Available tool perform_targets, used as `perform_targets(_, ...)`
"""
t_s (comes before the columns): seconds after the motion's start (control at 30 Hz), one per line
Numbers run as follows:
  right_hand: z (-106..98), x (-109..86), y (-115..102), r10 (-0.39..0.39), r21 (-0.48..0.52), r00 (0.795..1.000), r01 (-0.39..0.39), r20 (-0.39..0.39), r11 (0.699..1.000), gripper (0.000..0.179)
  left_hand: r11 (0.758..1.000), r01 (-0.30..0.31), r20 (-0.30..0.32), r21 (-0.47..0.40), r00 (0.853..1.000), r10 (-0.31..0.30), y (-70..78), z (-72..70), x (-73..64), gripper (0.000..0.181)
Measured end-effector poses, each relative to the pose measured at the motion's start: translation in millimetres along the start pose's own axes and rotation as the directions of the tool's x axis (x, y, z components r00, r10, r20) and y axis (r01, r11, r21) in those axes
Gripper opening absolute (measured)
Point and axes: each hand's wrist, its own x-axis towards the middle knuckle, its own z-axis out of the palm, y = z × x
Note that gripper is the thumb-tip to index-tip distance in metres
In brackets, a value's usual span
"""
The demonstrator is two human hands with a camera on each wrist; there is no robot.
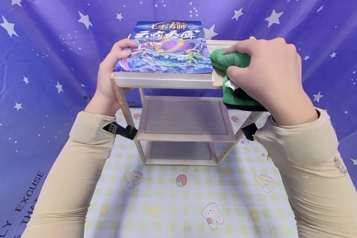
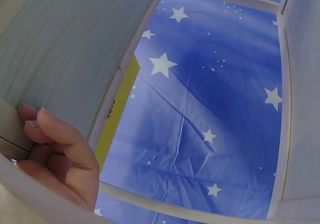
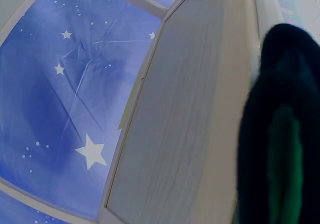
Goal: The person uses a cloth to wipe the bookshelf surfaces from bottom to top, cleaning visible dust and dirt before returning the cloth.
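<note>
A small wooden shelf rack (image 1: 185, 137) with three tiers stands in front of me. On the left part of its top lies a thick book (image 1: 169, 49) with a colourful cover. My left hand (image 1: 108, 74) grips the rack's top left end, some fingers over the book's left edge. In the left wrist view, curled fingers (image 2: 65, 149) of that hand show beneath the top board (image 2: 75, 49). At the top's right end my right hand (image 1: 273, 76) grips a folded green cloth (image 1: 230, 59) with a white tag and dark edging. The cloth hangs over the front edge, dark and blurred in the right wrist view.
Under the rack spreads a green-checked tablecloth (image 1: 166, 195) with cartoon prints. A purple-blue curtain (image 1: 47, 59) with white stars hangs behind and at both sides. Past the top board's edge, a yellow strip (image 2: 117, 116) shows in the left wrist view.
</note>
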Motion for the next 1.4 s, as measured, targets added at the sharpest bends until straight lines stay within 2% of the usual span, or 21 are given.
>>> perform_targets(0.27, 5.2, -17.2, -5.9, -0.034, 0.006, 0.994, 0.035, -0.105, 0.999, 0.045, 1.000, 0.005, -0.004, -0.013, 1.000, -0.005, -0.9, -0.7, 0.7, 0.020)
perform_targets(0.6, 10.7, -32.2, -10.1, -0.052, 0.036, 0.971, 0.062, -0.234, 0.997, 0.045, 1.000, 0.000, 0.001, 0.015, 1.000, 0.000, -0.5, 0.2, 0.8, 0.021)
perform_targets(0.7, 15.4, -36.9, -11.5, -0.080, 0.045, 0.947, 0.099, -0.311, 0.994, 0.044, 1.000, 0.000, -0.004, 0.004, 1.000, 0.000, -0.7, -0.1, 0.6, 0.021)
perform_targets(0.87, 25.0, -41.8, -11.0, -0.134, 0.056, 0.884, 0.177, -0.449, 0.983, 0.043, 1.000, 0.007, -0.010, 0.000, 1.000, -0.007, -0.5, -0.9, -0.6, 0.020)
perform_targets(1.2, 36.3, -48.2, -9.6, -0.186, 0.057, 0.784, 0.271, -0.592, 0.961, 0.037, 1.000, 0.005, -0.011, 0.010, 1.000, -0.005, 0.2, 0.5, -0.2, 0.021)
perform_targets(1.27, 38.1, -48.7, -9.2, -0.190, 0.058, 0.770, 0.282, -0.609, 0.958, 0.036, 1.000, 0.003, -0.010, 0.010, 1.000, -0.003, 0.2, 0.6, 0.0, 0.021)
perform_targets(1.4, 40.1, -50.1, -8.0, -0.193, 0.074, 0.762, 0.301, -0.618, 0.951, 0.034, 1.000, 0.005, -0.010, 0.008, 1.000, -0.005, 0.0, -0.1, 0.0, 0.021)
